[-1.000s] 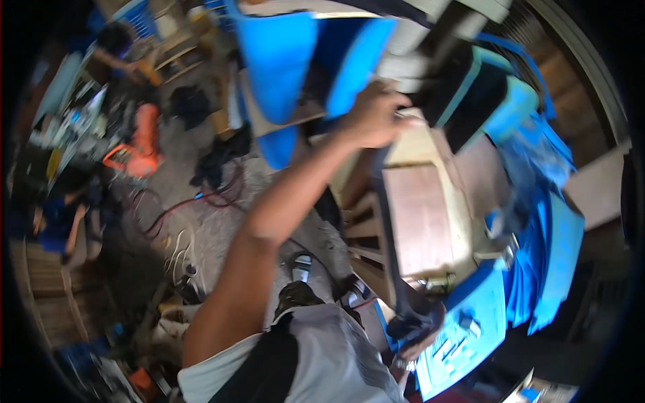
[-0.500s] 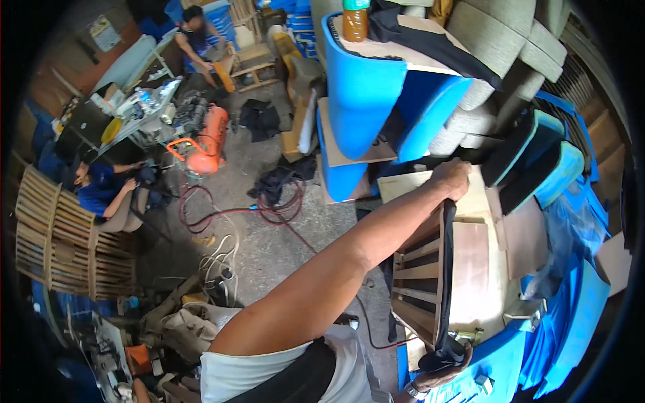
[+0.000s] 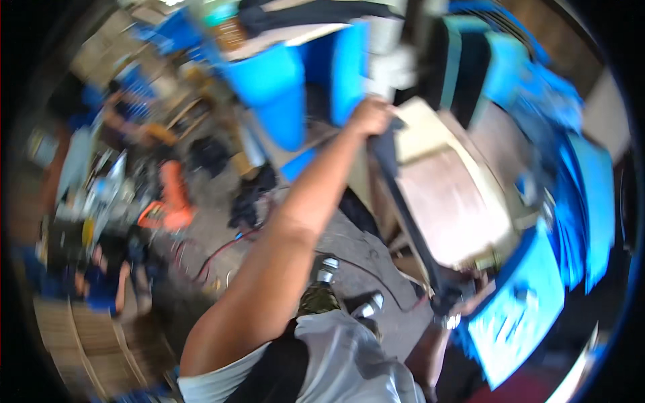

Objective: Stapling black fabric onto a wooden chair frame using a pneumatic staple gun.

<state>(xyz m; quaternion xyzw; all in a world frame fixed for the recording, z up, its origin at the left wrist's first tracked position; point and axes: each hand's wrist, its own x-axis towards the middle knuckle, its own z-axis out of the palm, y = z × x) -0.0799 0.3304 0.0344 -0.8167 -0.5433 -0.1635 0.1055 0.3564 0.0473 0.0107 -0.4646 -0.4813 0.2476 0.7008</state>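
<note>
A strip of black fabric [image 3: 406,213] runs taut along the near edge of a wooden frame. My left hand [image 3: 371,115], its arm stretched far forward, is closed on the far end of the strip. At the near end, a bunched part of the fabric lies in my right hand [image 3: 476,290], which is blurred but appears closed around it. A watch [image 3: 449,321] is on the right wrist. A thin wooden panel [image 3: 453,201] covers the top of the frame, beside the strip. The frame's slatted side is mostly hidden below the strip.
Blue foam sheets [image 3: 524,302] lie close to my right hand. Tall blue padded pieces [image 3: 272,87] stand beyond my left hand, with a bottle [image 3: 227,30] on top. A hose [image 3: 218,258] crosses the floor near an orange tank [image 3: 176,196]. Two people sit at the left.
My view has swung, shifting the floor and people. My left hand keeps hold of the fabric's far end. The strip now stretches straighter along the frame, and my feet have come into view.
</note>
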